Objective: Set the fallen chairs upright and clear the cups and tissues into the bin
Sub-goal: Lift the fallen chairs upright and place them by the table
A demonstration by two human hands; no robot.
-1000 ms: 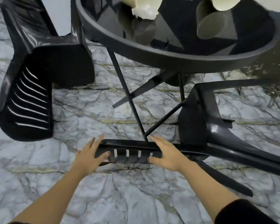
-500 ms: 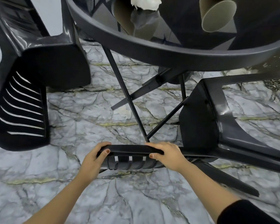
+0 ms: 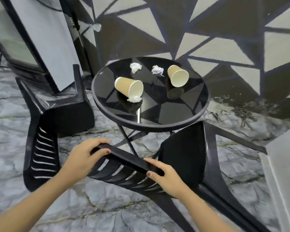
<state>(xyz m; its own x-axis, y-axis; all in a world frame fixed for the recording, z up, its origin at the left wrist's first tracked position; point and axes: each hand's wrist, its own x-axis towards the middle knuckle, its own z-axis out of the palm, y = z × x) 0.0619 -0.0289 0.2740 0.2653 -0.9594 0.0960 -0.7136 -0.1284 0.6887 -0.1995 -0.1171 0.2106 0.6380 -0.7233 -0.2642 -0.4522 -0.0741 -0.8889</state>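
Both hands grip the top rail of a black chair [image 3: 182,158] tilted beside the round glass table [image 3: 107,111]: the left hand [image 3: 81,159] at the rail's higher end, the right hand [image 3: 166,176] at its lower end. A second black chair [image 3: 45,124] lies toppled by the table's left edge. On the table two paper cups [image 3: 126,87] [image 3: 177,76] lie on their sides, with crumpled tissues [image 3: 135,67] [image 3: 157,69] near its far edge and a third tissue [image 3: 134,98] at the left cup's mouth.

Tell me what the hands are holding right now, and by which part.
Both hands grip one fallen black chair by the top rail of its slatted backrest: left hand at one end, right hand at the other.
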